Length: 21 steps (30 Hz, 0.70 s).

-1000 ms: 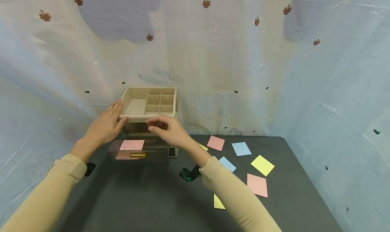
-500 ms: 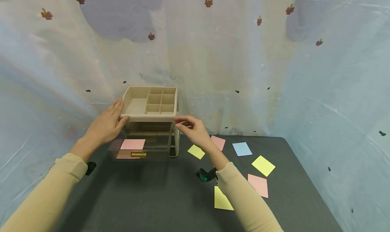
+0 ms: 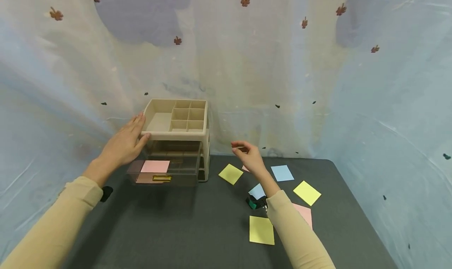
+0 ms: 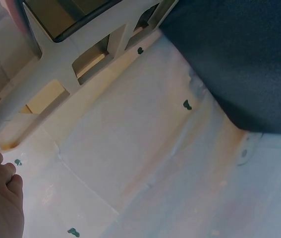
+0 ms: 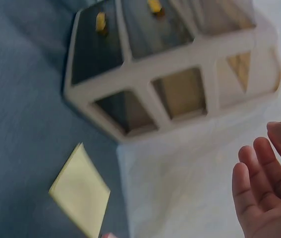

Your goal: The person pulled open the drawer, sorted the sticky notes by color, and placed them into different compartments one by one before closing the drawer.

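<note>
A beige desktop organizer (image 3: 176,136) stands at the back left of the table, with a divided tray on top and clear drawers below. One clear drawer (image 3: 187,179) is pulled out and bears a pink sticky note (image 3: 155,166). My left hand (image 3: 123,145) rests on the organizer's upper left edge, fingers straight; only its curled-looking fingertips and part of the hand show in the left wrist view. My right hand (image 3: 248,157), holding nothing, hovers right of the organizer with fingers loosely bent. A yellow sticky note (image 3: 231,174) lies nearby, also seen in the right wrist view.
On the dark table (image 3: 212,237) lie more sticky notes: blue ones (image 3: 282,173), yellow ones (image 3: 307,193) and pink ones (image 3: 304,214), some partly covered by my right arm. A yellow note (image 3: 261,230) lies nearest me. A patterned curtain (image 3: 226,65) hangs behind and at both sides.
My right hand has moved rightward from the organizer's front to above the sticky notes. The left hand stays on the organizer, and the drawer remains pulled out.
</note>
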Motion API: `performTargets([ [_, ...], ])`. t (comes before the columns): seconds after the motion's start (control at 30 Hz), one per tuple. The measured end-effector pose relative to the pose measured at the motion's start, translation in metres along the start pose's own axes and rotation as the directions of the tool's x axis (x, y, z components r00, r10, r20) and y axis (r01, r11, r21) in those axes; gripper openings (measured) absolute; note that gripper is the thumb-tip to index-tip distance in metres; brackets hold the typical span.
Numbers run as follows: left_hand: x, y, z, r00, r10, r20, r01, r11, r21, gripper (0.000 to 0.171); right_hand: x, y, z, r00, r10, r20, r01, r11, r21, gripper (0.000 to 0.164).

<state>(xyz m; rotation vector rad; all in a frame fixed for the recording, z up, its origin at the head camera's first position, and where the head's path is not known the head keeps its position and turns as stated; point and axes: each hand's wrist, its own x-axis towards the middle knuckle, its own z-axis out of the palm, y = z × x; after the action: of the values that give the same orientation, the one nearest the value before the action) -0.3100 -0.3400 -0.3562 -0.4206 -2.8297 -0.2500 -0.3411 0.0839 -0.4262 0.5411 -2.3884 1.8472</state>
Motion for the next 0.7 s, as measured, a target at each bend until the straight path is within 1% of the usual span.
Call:
performTargets([
  [0.17,0.001,0.0,0.001,1.0,-0.001,-0.008,0.001,1.0,0.001,0.078,0.001,0.024,-0.013,0.999,0.034,-0.022,-0.036,0.994,-0.1,0.028],
  [0.3,0.001,0.001,0.001,1.0,-0.003,-0.008,0.003,1.0,-0.003,0.078,0.003,0.044,-0.022,0.998,0.054,-0.028,-0.059,0.974,-0.219,0.03],
  [0.47,0.001,0.0,0.001,1.0,-0.004,0.001,0.004,1.0,0.001,0.078,0.005,0.072,-0.035,1.0,0.028,-0.011,-0.03,0.931,-0.364,0.029],
  [0.57,0.001,0.0,0.001,1.0,-0.007,0.006,0.007,1.0,0.0,0.078,0.004,0.088,-0.044,1.0,0.018,0.01,-0.011,0.897,-0.443,0.028],
  [0.7,0.001,0.001,0.0,1.0,-0.009,0.008,0.009,1.0,0.001,0.078,0.004,0.104,-0.053,0.999,0.033,0.033,-0.01,0.848,-0.531,0.027],
])
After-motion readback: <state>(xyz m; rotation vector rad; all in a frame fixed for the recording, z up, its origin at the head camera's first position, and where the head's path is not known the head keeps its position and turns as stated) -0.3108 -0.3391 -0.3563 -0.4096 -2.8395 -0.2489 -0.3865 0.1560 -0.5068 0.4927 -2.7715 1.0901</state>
